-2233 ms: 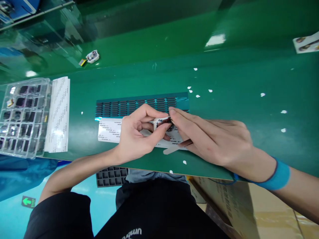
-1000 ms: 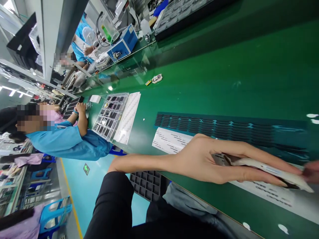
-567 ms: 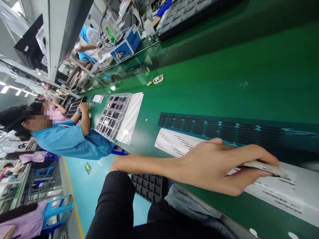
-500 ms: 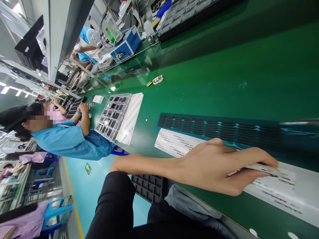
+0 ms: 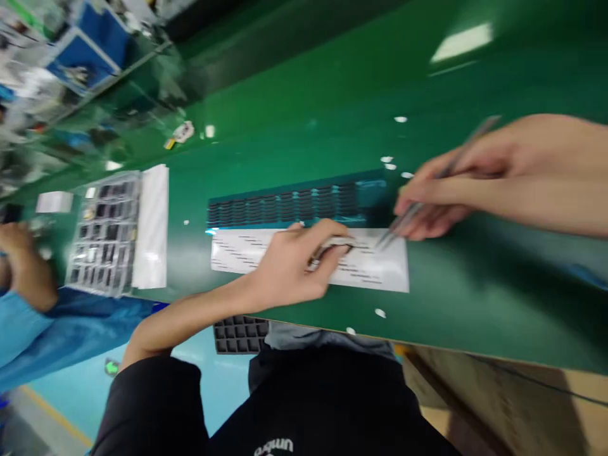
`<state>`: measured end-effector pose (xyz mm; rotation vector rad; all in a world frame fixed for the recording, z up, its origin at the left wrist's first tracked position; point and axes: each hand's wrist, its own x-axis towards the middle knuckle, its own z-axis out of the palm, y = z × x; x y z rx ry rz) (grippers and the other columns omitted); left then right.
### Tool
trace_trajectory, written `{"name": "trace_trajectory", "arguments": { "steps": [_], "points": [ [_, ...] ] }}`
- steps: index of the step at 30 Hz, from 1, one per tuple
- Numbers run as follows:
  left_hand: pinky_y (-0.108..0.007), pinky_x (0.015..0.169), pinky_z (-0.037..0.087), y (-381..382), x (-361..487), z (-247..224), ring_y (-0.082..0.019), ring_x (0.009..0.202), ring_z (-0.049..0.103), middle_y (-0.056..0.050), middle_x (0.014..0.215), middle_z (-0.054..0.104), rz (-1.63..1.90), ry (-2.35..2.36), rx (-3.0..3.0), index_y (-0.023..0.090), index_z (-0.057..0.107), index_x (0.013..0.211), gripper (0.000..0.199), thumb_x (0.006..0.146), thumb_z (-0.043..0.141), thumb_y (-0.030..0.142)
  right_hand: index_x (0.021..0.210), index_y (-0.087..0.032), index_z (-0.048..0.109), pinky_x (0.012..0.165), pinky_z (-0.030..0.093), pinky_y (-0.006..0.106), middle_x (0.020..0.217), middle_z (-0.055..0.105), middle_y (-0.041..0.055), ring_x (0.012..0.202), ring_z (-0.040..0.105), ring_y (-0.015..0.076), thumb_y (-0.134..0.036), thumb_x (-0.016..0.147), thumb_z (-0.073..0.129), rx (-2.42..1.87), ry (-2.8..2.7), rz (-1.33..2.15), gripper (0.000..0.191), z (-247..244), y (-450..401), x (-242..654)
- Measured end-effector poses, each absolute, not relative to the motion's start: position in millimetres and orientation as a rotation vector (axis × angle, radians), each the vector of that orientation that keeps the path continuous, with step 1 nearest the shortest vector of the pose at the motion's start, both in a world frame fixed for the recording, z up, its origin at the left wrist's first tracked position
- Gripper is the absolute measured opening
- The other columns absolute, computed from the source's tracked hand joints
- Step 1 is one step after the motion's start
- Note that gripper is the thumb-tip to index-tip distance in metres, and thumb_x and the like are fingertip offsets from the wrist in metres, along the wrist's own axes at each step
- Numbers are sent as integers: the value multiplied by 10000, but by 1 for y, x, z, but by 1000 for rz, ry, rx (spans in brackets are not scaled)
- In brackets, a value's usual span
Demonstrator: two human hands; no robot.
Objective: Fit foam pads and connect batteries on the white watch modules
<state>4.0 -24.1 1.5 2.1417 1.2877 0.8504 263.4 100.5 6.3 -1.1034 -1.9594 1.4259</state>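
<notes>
Left hand pinches one pale case — right hand curls snugly round one pair of tweezers.

Metal tweezers, glossy tabletop

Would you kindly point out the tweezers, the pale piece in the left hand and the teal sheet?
Tweezers (image 5: 455,159): head view, on the shaft.
Pale piece (image 5: 339,241): head view, upper edge.
Teal sheet (image 5: 372,195): head view, right end.
</notes>
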Motion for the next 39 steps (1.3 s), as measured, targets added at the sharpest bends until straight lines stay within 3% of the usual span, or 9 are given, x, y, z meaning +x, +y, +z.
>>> {"name": "trace_trajectory", "arguments": {
  "steps": [4,8,12,18,22,31,36,39],
  "points": [
    [-250,666,486,-22,3,1,-90,554,594,14,835,775,930,1263,2204,162,729,1100,75,1060,666,162,698,-201,831,543,666,188,748,798,39,625,781,138,-497,1012,853,-1142,-2060,1739,432,16,100,256],
    [-262,654,476,-23,3,2,-86,552,583,-15,966,831,907,1289,2235,176,733,1113,86,1063,663,175,696,-217,832,544,651,147,729,791,11,616,773,113,-294,1060,815,-1132,-2103,1741,373,21,99,247],
    [-276,669,483,-24,4,2,-93,545,585,-12,976,838,893,1318,2249,181,727,1119,88,1062,660,178,658,-229,812,530,636,135,704,776,-10,597,770,109,-205,1050,807,-1240,-2153,1676,393,24,96,247],
    [-306,759,512,-25,7,1,-139,665,722,-16,999,854,876,1338,2319,193,706,1117,103,1050,642,146,804,-172,844,619,652,164,745,793,-37,644,780,105,-422,1025,811,-1128,-2138,1888,336,19,96,251],
    [-309,758,508,-25,8,1,-153,717,758,-19,997,857,871,1335,2325,191,703,1116,102,1054,630,155,849,-160,844,643,650,171,814,820,-49,687,793,109,-456,1012,811,-1033,-2142,1952,340,21,100,254],
    [-321,711,505,-26,7,-8,-195,737,776,-52,945,852,915,1293,2548,177,693,1134,110,1102,588,177,859,-197,849,644,618,208,805,812,-22,717,768,103,-537,1121,674,-978,-2154,1704,464,44,97,257],
    [-256,637,524,-32,7,-6,-126,641,708,-26,981,824,1119,1246,2336,196,603,1232,222,1044,672,100,846,-211,770,612,623,243,774,790,21,676,750,140,-763,978,785,-886,-1815,1616,568,54,85,243],
    [-225,581,553,-36,7,2,-107,604,715,-4,942,791,1181,1192,1936,220,585,1191,209,1046,691,114,822,-249,707,536,615,280,723,762,10,616,739,171,-807,911,837,-865,-1640,1542,580,59,71,232]
  ]
}}
